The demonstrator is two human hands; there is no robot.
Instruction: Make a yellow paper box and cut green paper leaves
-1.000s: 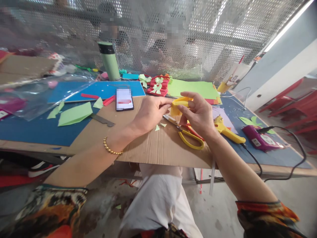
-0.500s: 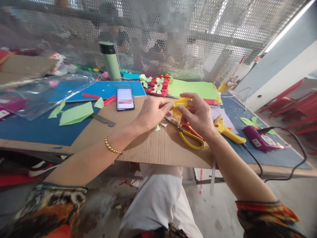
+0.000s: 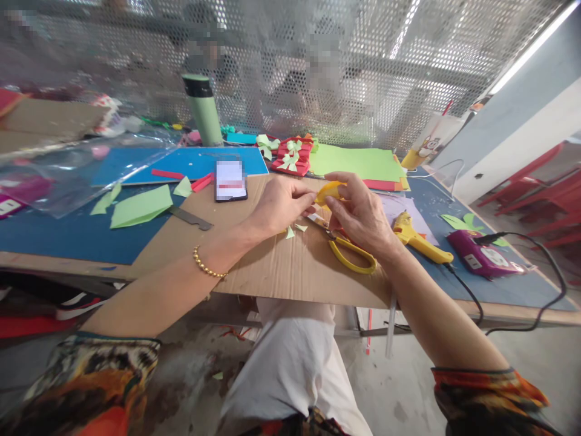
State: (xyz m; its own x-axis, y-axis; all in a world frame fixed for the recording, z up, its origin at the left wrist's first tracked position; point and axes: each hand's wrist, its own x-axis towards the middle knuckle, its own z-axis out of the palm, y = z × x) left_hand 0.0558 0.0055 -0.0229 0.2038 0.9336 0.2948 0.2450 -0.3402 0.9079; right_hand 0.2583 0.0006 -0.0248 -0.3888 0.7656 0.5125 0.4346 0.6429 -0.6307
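Observation:
Between both hands, above the cardboard, is a piece of yellow paper, bent or folded. My left hand pinches its left end with thumb and fingertips. At the other end, the fingers of my right hand are closed on it, partly covering it. Scissors with yellow handles lie on the cardboard under my right hand, their blades partly hidden. Small light green paper scraps lie just below my left hand.
A yellow glue gun and a purple power strip with a black cord are on the right. A phone, a metal blade and folded green paper lie left. Red paper with green bows and a green bottle stand behind.
The yellow paper has turned and looks narrower between my fingers. My right hand has rolled slightly, showing more of its back. My left hand keeps its pinch.

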